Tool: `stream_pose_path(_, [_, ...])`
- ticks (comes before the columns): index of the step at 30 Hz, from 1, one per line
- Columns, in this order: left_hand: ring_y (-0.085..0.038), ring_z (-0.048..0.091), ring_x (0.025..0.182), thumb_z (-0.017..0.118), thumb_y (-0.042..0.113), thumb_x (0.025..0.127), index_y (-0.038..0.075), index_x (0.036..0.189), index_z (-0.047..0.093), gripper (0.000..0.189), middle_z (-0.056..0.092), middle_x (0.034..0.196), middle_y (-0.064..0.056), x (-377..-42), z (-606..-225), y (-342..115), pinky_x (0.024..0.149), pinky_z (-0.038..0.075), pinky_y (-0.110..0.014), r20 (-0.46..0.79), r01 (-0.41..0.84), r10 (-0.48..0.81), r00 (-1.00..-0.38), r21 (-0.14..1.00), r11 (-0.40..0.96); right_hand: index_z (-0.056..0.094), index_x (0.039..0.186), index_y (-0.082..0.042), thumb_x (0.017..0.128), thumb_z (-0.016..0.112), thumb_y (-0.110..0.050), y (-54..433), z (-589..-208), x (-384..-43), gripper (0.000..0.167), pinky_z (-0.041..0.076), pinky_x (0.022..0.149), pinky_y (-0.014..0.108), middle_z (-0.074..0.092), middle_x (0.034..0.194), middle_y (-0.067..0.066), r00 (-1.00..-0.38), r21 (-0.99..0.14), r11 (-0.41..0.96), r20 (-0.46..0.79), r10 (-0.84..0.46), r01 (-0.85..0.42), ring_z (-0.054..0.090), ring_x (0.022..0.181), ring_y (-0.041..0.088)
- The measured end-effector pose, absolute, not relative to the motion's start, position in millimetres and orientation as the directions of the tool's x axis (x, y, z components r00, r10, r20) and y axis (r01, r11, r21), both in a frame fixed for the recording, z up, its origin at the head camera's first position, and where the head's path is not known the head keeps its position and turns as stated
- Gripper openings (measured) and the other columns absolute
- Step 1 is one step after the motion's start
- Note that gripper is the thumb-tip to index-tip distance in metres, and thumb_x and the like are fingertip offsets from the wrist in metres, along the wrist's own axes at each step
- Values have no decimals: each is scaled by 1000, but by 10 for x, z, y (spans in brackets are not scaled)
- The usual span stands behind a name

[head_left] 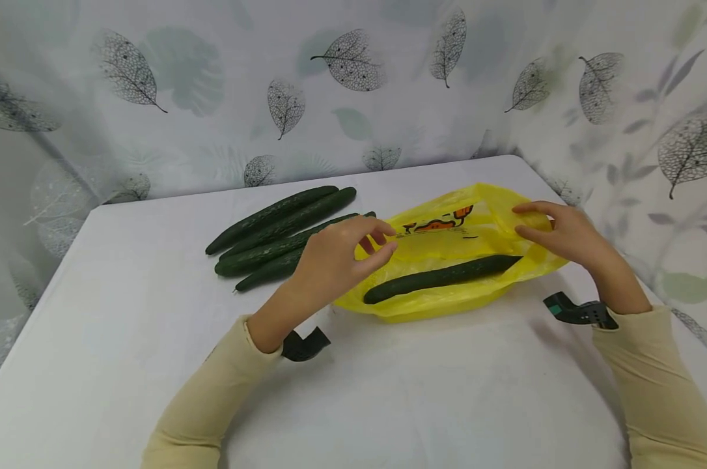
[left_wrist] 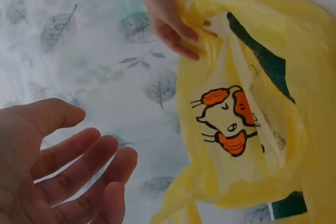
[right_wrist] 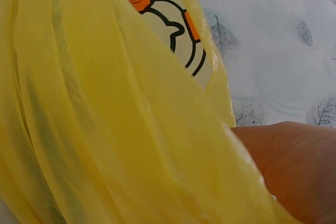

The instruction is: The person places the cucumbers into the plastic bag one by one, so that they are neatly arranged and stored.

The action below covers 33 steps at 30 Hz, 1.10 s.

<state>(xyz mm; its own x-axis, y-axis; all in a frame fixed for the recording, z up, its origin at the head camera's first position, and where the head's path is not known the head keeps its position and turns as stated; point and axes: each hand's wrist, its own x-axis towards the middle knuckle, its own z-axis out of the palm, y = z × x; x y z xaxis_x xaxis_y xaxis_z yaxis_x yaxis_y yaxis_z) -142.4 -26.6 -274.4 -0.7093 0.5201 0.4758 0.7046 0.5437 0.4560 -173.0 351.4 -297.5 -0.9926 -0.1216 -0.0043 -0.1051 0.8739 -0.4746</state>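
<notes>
A yellow plastic bag [head_left: 447, 305] with an orange cartoon print lies on the table, its mouth spread wide. One dark green cucumber [head_left: 441, 279] lies along its inside. At the bag's right end my right hand [head_left: 570, 234] holds the edge between thumb and fingers; in the right wrist view the yellow film hides most of that hand. My left hand [head_left: 344, 254] hovers by the bag's left end, fingers loosely bent and nothing in them. The left wrist view shows that hand [left_wrist: 68, 166] apart from the bag [left_wrist: 205, 182].
Several more cucumbers [head_left: 271, 221] lie side by side on the white table [head_left: 125, 312], left of the bag and partly behind my left hand. A leaf-patterned cloth [head_left: 224, 78] hangs behind the table and along its sides.
</notes>
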Motion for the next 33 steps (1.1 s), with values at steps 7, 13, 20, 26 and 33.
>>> stream_pose_path(7, [-13,66,80,67,22,94,8,107,72,20,72,96,0,-1546,-2724,-432,62,51,-25,488,680,474,-733,497,540,51,136,2,98,60,-25,3511,-2986,-1737,48,36,93,63,39,144,32,-992,-498,861,-1,-123,-106,41,118,49])
stream_pose_path(13, [-15,66,79,65,20,95,9,106,71,17,71,94,-1,-1620,-2762,-558,65,51,-29,487,655,440,-754,508,560,50,137,2,99,59,-26,3524,-2992,-1739,48,35,93,63,37,145,33,-992,-512,854,-12,-122,-98,39,121,50])
stream_pose_path(20, [-18,64,78,61,16,97,8,107,71,17,71,96,-4,-1717,-2872,-692,63,52,-31,464,602,393,-794,514,611,50,136,3,98,59,-25,3527,-2993,-1747,47,36,93,63,38,145,33,-992,-508,855,-5,-125,-105,40,119,50])
stream_pose_path(26, [-21,62,80,58,16,98,7,110,71,20,71,102,-6,-1823,-2979,-769,68,53,-34,404,542,367,-838,536,647,50,137,2,99,59,-26,3528,-2982,-1741,48,38,89,59,37,146,32,-992,-509,856,-17,-121,-96,43,114,49])
stream_pose_path(33, [-22,62,81,58,20,98,8,110,71,21,70,101,-7,-1909,-3096,-824,70,53,-37,324,477,351,-879,551,685,51,137,2,99,59,-25,3523,-2980,-1733,47,38,90,60,37,146,32,-992,-512,853,-14,-126,-101,42,117,50])
